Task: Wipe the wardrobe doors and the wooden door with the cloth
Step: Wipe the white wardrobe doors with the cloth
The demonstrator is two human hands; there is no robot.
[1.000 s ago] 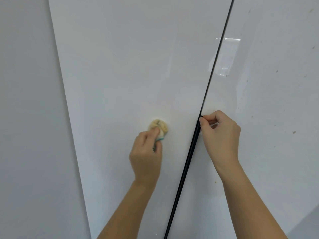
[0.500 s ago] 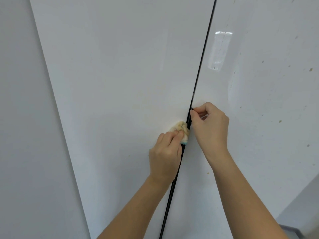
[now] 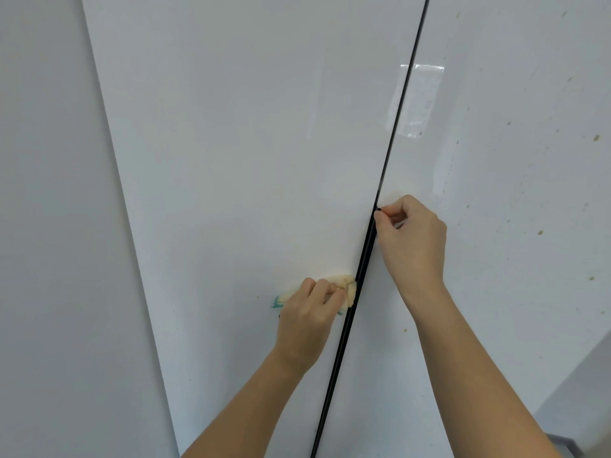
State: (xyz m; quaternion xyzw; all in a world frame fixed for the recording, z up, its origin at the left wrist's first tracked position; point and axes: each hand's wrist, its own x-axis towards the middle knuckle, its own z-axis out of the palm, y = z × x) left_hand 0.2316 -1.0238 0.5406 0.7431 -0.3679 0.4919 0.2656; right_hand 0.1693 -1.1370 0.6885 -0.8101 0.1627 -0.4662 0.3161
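left door [image 3: 231, 160]: glossy white, being wiped.
left hand [image 3: 307, 322]: grips the yellow cloth [image 3: 345, 285], pressed just beside the dark gap [image 3: 340, 355].
right hand [image 3: 410, 239]: pinches the edge of the right door [image 3: 512, 226] (spotted).
risk: if that door swings, the gap could nip cloth or fingers.

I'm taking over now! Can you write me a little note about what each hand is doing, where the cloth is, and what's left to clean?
Left hand grips the cloth, pressing it on the left wardrobe door right beside the black edge strip.
Right hand pinches that strip at the inner edge of the right wardrobe door.
Done: the left door looks mostly spotless, with a few tiny specks low down.
Left: the right door carries many brown spots; the wooden door is not in view.
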